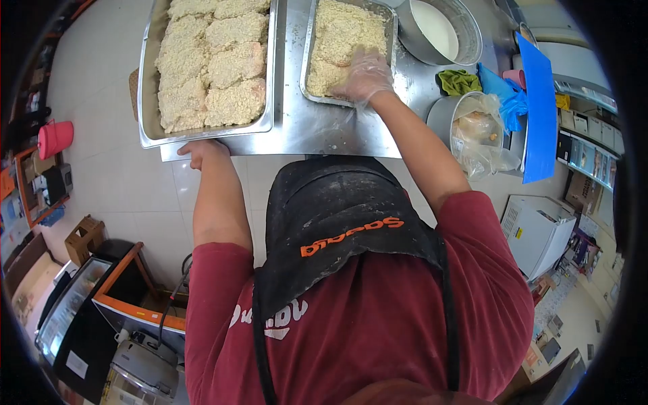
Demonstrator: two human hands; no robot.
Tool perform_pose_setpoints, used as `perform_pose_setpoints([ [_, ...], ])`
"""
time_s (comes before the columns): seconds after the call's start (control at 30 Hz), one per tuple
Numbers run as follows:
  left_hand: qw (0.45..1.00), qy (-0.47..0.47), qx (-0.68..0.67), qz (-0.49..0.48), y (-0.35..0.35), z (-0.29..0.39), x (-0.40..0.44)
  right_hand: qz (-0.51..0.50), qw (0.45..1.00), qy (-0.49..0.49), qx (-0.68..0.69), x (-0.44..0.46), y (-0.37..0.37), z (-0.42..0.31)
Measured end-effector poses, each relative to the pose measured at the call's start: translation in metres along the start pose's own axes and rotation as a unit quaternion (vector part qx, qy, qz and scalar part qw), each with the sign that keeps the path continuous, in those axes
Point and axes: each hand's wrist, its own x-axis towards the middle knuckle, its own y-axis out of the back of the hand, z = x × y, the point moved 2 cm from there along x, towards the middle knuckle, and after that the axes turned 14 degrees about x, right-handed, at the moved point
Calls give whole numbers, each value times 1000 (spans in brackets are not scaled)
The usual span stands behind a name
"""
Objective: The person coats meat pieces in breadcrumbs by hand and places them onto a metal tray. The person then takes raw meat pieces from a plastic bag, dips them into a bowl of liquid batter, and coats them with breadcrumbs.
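Note:
My right hand (pixel 370 75), in a clear plastic glove, lies with its fingers apart on pale crumbs (pixel 347 30) in the smaller metal tray (pixel 310 47). A crumb-covered piece partly shows beside its fingertips. My left hand (pixel 200 152) is bare and closed around the front edge of the steel table (pixel 317 143), just below the larger metal tray (pixel 271 81); some of its fingers are hidden. Several crumb-coated flat pieces (pixel 233 65), pinkish in spots and resembling raw meat, lie in rows in that larger tray.
Right of the small tray stands a round metal pan (pixel 472 40) with white contents. Nearby are a green cloth (pixel 459 82), a blue plastic bag (pixel 501 94), a metal pot (pixel 442 118) lined with clear plastic, and an upright blue board (pixel 538 111). The large tray's corner overhangs the table.

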Motion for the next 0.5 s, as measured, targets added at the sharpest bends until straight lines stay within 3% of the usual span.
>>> perform_pose_setpoints([
  [0.07, 1000, 3, -12, 11, 6, 1, -9, -118, 987, -79, 78, 13, 16, -6],
  [0.17, 1000, -1, -16, 14, 12, -1, -22, -24, 962, -79, 260, 21, -23, 29],
  [0.27, 1000, -13, -26, 2, 16, -1, -27, -37, 879, -104, 463, 37, -39, 59],
  [0.37, 1000, -12, -21, 17, 16, 0, -29, -22, 875, -54, 480, 34, 30, 28],
  [0.5, 1000, -8, 8, 18, 18, -1, -30, 15, 889, -57, 455, 90, 21, 45],
])
